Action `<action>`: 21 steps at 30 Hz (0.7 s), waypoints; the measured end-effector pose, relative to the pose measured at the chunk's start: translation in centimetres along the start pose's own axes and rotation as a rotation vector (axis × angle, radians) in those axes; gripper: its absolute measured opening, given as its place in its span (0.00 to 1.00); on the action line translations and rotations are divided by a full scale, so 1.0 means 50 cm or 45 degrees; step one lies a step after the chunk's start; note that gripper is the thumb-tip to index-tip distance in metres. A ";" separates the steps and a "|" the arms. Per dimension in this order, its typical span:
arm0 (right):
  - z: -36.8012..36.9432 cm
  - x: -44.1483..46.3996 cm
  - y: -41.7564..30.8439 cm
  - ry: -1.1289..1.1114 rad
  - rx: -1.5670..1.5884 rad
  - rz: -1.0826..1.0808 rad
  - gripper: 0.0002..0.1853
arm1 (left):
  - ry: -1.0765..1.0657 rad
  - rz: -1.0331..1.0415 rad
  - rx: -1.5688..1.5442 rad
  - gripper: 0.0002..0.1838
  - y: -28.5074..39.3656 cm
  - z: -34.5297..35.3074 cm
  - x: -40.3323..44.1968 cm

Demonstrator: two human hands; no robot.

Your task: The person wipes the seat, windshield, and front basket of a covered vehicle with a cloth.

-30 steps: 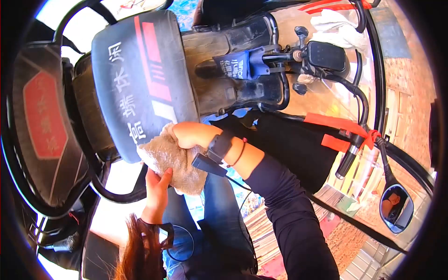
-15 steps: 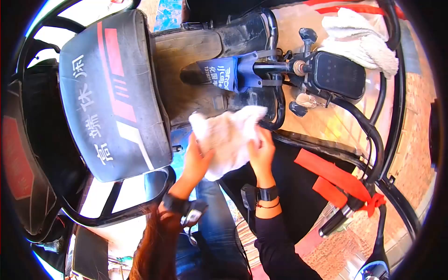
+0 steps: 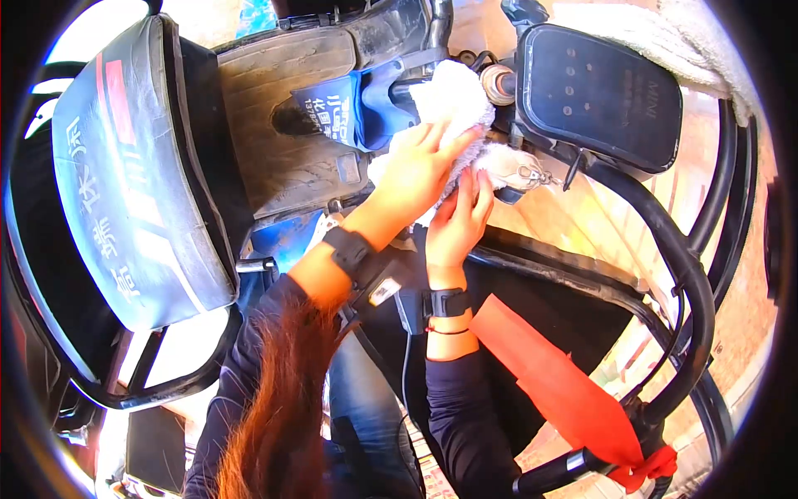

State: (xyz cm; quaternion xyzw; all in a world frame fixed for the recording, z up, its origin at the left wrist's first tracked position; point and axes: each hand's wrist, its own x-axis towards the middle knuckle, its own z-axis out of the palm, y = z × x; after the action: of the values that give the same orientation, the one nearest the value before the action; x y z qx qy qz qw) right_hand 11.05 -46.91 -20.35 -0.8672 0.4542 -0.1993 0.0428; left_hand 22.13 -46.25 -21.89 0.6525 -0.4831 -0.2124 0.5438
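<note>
A white cloth (image 3: 445,96) is draped over the black tube frame by the steering column. My left hand (image 3: 416,170) lies across the cloth from above, fingers pressing it against the bar. Just below, my right hand (image 3: 455,223) grips the cloth's lower edge with bent fingers; the bar beneath is mostly hidden. A blue printed flap (image 3: 353,108) hangs to the left of the cloth. Close to my right fingertips are a key ring with a pale tag (image 3: 524,170) and the black display panel (image 3: 598,96).
The vehicle's padded seat (image 3: 141,183) is at the left, beside the dusty footboard (image 3: 287,75). A second white towel (image 3: 706,50) hangs at the upper right. Black handlebar tubing (image 3: 657,208) curves down the right side, with red ribbon (image 3: 557,382) tied near the grip.
Both hands have moved up and right with the cloth, from beside the seat onto the frame by the steering column. The view has shifted closer to the display panel.
</note>
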 end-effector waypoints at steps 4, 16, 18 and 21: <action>0.003 -0.040 0.019 -0.047 0.036 0.090 0.18 | -0.094 0.135 0.507 0.29 -0.022 0.050 0.007; -0.046 -0.154 0.084 -0.065 0.716 0.676 0.17 | -0.316 -0.251 0.196 0.29 0.013 0.111 -0.199; -0.037 -0.134 0.089 -0.053 0.429 0.342 0.20 | -0.254 -0.328 0.114 0.27 0.010 0.083 -0.187; -0.020 -0.076 0.065 -0.025 0.406 0.283 0.21 | 0.188 -0.394 -0.227 0.27 0.021 0.023 -0.126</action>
State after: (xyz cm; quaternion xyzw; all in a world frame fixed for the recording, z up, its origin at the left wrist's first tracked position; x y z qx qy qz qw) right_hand 6.23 -45.64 -21.41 -0.7960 0.5093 -0.2542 0.2059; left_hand 18.01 -41.34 -22.86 0.6821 -0.3152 -0.2870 0.5941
